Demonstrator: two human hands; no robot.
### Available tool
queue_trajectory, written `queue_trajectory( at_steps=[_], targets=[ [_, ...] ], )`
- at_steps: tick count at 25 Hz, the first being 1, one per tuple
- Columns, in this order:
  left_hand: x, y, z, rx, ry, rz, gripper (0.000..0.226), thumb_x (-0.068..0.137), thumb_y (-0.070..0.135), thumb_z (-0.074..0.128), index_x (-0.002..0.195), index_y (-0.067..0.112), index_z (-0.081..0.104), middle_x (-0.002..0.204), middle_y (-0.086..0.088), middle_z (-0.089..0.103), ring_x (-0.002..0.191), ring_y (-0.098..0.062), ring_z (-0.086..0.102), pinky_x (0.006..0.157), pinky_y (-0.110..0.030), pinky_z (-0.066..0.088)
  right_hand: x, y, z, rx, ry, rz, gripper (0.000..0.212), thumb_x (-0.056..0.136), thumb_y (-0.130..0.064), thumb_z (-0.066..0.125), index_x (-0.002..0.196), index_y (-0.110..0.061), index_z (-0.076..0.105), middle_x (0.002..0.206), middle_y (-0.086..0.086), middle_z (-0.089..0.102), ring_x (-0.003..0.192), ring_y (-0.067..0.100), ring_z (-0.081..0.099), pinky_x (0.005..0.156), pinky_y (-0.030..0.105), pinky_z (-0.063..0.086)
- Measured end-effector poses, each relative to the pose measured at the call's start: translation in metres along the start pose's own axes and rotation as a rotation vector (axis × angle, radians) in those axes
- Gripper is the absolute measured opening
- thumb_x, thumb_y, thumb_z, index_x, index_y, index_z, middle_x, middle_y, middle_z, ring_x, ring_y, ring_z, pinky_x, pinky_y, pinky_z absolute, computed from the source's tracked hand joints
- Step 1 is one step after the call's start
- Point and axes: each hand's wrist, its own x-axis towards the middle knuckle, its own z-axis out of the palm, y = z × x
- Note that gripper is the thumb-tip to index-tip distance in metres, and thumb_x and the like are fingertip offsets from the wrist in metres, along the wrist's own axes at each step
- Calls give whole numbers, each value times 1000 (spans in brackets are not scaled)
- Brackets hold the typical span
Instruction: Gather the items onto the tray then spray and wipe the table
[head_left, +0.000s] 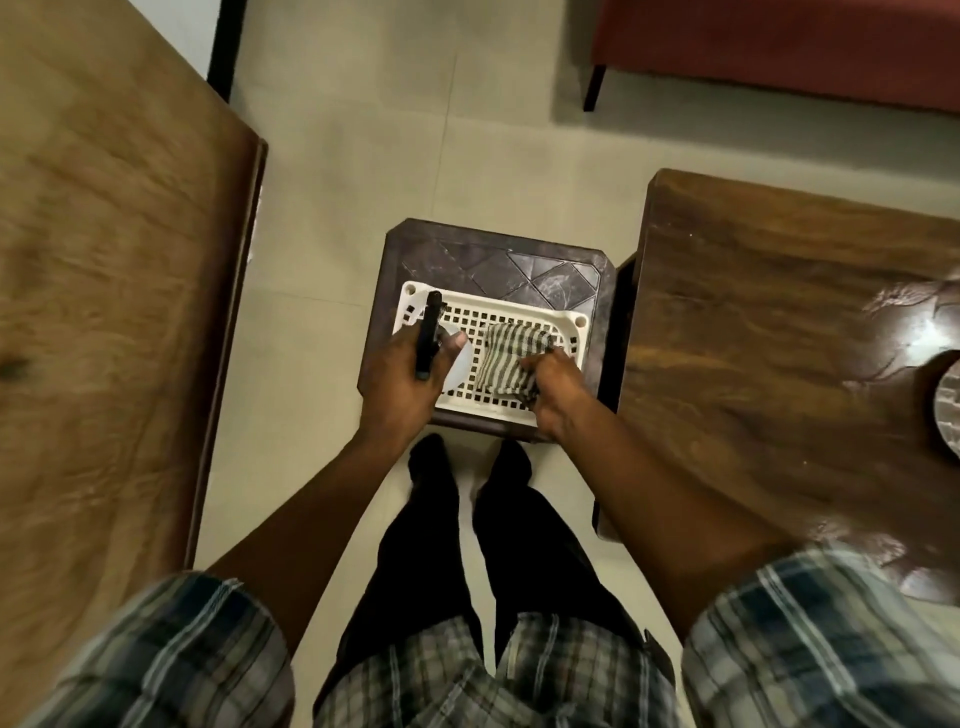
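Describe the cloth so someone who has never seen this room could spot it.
A small dark stool carries a white perforated tray. The cloth lies on the tray's right side, gripped by the right hand. Unlike the spray bottle beside it, it is soft and striped.

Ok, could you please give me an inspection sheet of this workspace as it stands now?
Surface: small dark stool on the tiled floor; the wooden left table and right table flank it.
Job's things: white perforated tray on the stool; spray bottle and striped cloth over the tray.
Clutter: round object at the right table's edge, partly cut off by the frame.
Grips: left hand holds the spray bottle; right hand grips the striped cloth.
Cables: nothing seen.
Surroundings: red seat with a dark leg, far right.
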Motion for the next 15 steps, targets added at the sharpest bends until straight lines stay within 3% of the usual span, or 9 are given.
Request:
queue_trajectory(
  at_steps=[2, 3, 5, 9, 12, 15],
  targets=[
    [6, -6, 5, 16, 4, 20, 34, 104, 54, 65, 98, 21, 72, 87, 1, 76, 83, -21, 74, 81, -49, 61, 8, 3, -4, -56, 20, -28, 39, 101, 4, 47, 132, -15, 61, 112, 8, 75, 94, 26, 75, 72, 41, 66],
    [9, -8, 6, 16, 2, 26, 34, 104, 53, 66, 97, 21, 72, 88, 1, 75, 83, -20, 73, 81, -48, 61, 9, 4, -5, -95, 38, -60, 39, 101, 4, 48, 134, -15, 59, 115, 8, 75, 96, 25, 75, 74, 43, 67],
    [14, -15, 6, -4, -4, 19, 35, 104, 53, 66, 101, 18, 71, 89, -1, 74, 83, -21, 73, 79, -49, 61, 7, 5, -8, -204, 95, -153, 48, 97, 5, 53, 141, -14, 55, 126, 10, 73, 107, 27, 73, 92, 49, 65],
    [17, -24, 5, 39, -30, 33, 34, 102, 49, 70, 115, 17, 70, 100, -2, 75, 90, -21, 72, 85, -46, 61, -16, 14, -10, -433, 178, -319, 65, 93, -6, 63, 154, -16, 45, 138, 7, 68, 122, 30, 68, 107, 48, 57],
    [12, -28, -9, 94, -145, 30, 57, 98, 20, 77, 149, 20, 53, 132, -4, 68, 112, -24, 68, 94, -39, 59, -41, 21, -12, -520, 207, -382, 66, 96, -11, 64, 159, -14, 43, 153, 9, 58, 139, 31, 58, 119, 43, 47],
    [2, -15, -39, 271, -108, 54, 67, 90, -5, 64, 151, 17, 47, 142, -8, 59, 128, -31, 57, 95, -52, 60, -76, 18, -18, -593, 160, -509, 63, 99, -10, 62, 159, -14, 44, 159, 8, 52, 145, 29, 53, 120, 32, 38]
  ],
)
